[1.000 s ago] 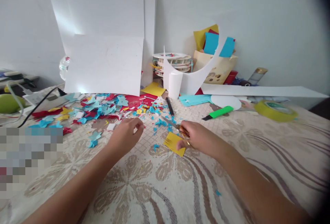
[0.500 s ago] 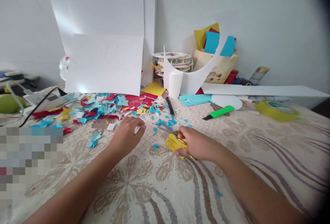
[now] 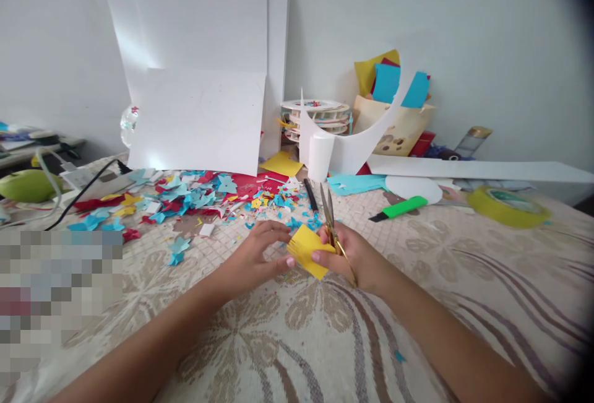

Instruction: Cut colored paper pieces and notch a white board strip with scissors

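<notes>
Head view: your left hand (image 3: pixel 262 254), fingers spread, is at the slit edge of yellow paper (image 3: pixel 307 249) (contact unclear); your right hand (image 3: pixel 355 254) pinches it plus scissors (image 3: pixel 330 220). Steer parted blades clear of fingers. Blue scraps (image 3: pixel 314 221) lie beyond.

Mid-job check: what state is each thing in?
Scissors: blades apart, in the right hand.
Yellow paper: slit along one edge, held by the right hand.
Left hand: fingers spread, at the slit edge.
White roll: upright.
Bag: open-topped, coloured sheets sticking out.
Bottle: capped, tilted.
Tape: lying flat.
</notes>
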